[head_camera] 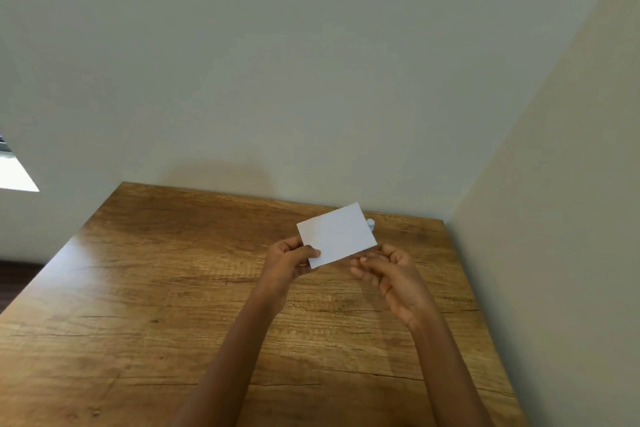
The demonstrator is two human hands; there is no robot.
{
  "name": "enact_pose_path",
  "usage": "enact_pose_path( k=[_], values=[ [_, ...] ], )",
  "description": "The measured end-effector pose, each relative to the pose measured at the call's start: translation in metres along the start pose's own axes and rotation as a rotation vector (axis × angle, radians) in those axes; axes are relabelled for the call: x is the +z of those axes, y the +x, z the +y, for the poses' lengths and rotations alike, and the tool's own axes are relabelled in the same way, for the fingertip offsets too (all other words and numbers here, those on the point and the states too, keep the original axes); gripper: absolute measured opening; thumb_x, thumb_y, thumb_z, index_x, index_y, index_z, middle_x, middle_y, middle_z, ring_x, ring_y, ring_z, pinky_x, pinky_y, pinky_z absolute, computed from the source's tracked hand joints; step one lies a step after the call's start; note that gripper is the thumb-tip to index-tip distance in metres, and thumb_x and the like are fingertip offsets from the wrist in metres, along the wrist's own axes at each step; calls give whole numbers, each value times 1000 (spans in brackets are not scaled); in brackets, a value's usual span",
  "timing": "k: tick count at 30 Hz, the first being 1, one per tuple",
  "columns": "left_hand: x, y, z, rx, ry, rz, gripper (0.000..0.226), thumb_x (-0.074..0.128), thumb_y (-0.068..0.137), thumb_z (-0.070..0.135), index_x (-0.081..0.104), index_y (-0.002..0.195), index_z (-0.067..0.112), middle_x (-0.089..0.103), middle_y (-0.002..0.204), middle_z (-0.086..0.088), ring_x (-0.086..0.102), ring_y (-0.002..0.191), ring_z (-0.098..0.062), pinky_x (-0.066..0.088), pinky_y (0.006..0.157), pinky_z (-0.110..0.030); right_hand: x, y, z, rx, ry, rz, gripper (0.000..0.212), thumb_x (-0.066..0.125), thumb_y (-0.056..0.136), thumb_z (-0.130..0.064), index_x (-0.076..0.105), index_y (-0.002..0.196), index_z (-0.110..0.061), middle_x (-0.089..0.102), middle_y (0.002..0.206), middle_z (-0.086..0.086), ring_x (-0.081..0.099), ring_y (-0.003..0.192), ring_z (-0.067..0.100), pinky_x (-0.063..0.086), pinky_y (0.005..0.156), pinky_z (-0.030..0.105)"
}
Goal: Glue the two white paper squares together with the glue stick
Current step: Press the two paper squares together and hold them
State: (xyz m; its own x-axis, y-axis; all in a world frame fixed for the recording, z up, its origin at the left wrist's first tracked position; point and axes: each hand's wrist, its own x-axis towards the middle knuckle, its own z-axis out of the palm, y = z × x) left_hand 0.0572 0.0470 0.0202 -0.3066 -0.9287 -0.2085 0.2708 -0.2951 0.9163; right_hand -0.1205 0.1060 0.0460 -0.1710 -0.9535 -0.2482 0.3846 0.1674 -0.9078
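A white paper square (336,235) is held up above the wooden table (173,288), tilted with its far corner raised. My left hand (289,262) pinches its lower left corner, thumb on top. My right hand (388,274) is at the lower right edge, fingers loosely curled and touching the paper from beneath; whether it grips is unclear. I cannot tell if a second sheet lies behind the first. A small white cylinder (370,224), likely the glue stick, peeks out behind the paper's right corner, near the table's far edge.
The table stands in a room corner, with a pale wall (311,80) behind it and another wall (571,218) along its right side. At the left, the table's edge drops to a dark floor (14,281).
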Motion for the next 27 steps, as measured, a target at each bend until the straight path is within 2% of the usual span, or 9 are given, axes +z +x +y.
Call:
enact_pose_path(
  k=[2, 4, 7, 11, 13, 17, 21, 24, 27],
  values=[
    [-5, 1, 1, -40, 71, 14, 18, 62, 81, -1, 69, 95, 7, 70, 91, -5, 63, 79, -18, 52, 62, -21, -9, 3, -6, -28, 15, 41, 27, 50, 89, 5, 60, 113, 2, 70, 104, 20, 68, 89, 26, 60, 71, 31],
    [-10, 1, 0, -76, 163, 13, 15, 63, 80, 1, 69, 93, 7, 70, 93, -8, 63, 78, -18, 52, 62, -22, -13, 3, -11, -59, -18, 72, 26, 46, 93, -5, 63, 112, -1, 70, 106, 19, 68, 90, 25, 60, 71, 32],
    [-13, 2, -3, -125, 254, -4, 14, 64, 79, 2, 70, 91, 5, 71, 97, -11, 64, 80, -19, 53, 65, -25, -10, 4, -9, -90, -184, 128, 21, 57, 91, -19, 68, 105, -8, 74, 97, 12, 70, 81, 17, 57, 66, 26],
    [-13, 1, -3, -144, 318, -24, 21, 64, 81, 5, 68, 101, 9, 71, 99, -6, 66, 80, -16, 55, 66, -25, -7, 12, 4, -101, -372, 212, 27, 72, 79, -11, 68, 106, -10, 74, 92, 13, 72, 86, 21, 58, 78, 36],
    [-13, -1, -2, -148, 314, -17, 21, 64, 82, 8, 67, 102, 12, 71, 97, -4, 66, 80, -15, 55, 64, -25, -7, 14, 7, -100, -383, 229, 26, 72, 79, -8, 68, 104, -10, 75, 89, 8, 72, 84, 21, 58, 73, 33],
    [-16, -2, 1, -136, 280, 43, 9, 63, 86, 20, 68, 90, 14, 71, 85, -4, 65, 69, -16, 53, 61, -26, -8, 13, 10, -131, -400, 259, 24, 72, 79, -9, 68, 102, -13, 75, 91, 6, 72, 83, 19, 56, 66, 29],
    [-16, -1, 1, -115, 279, 155, 7, 64, 86, 14, 69, 82, 15, 71, 81, -4, 65, 66, -16, 53, 62, -29, -10, 14, 14, -166, -439, 314, 20, 75, 76, -11, 68, 95, -15, 75, 84, 3, 72, 79, 17, 59, 68, 31],
    [-15, -1, -1, -112, 295, 187, 10, 65, 85, 11, 69, 78, 15, 71, 77, -2, 67, 56, -10, 54, 53, -22, -15, 19, 22, -159, -507, 362, 16, 79, 73, -14, 70, 86, -14, 75, 81, 6, 73, 77, 20, 60, 71, 39],
    [-17, 0, -3, -116, 325, 216, 9, 66, 84, 9, 70, 78, 14, 72, 76, -3, 66, 50, -5, 50, 45, -17, -16, 25, 32, -155, -604, 396, 16, 81, 70, -17, 71, 82, -13, 75, 78, 6, 72, 73, 19, 60, 71, 39]
  ],
)
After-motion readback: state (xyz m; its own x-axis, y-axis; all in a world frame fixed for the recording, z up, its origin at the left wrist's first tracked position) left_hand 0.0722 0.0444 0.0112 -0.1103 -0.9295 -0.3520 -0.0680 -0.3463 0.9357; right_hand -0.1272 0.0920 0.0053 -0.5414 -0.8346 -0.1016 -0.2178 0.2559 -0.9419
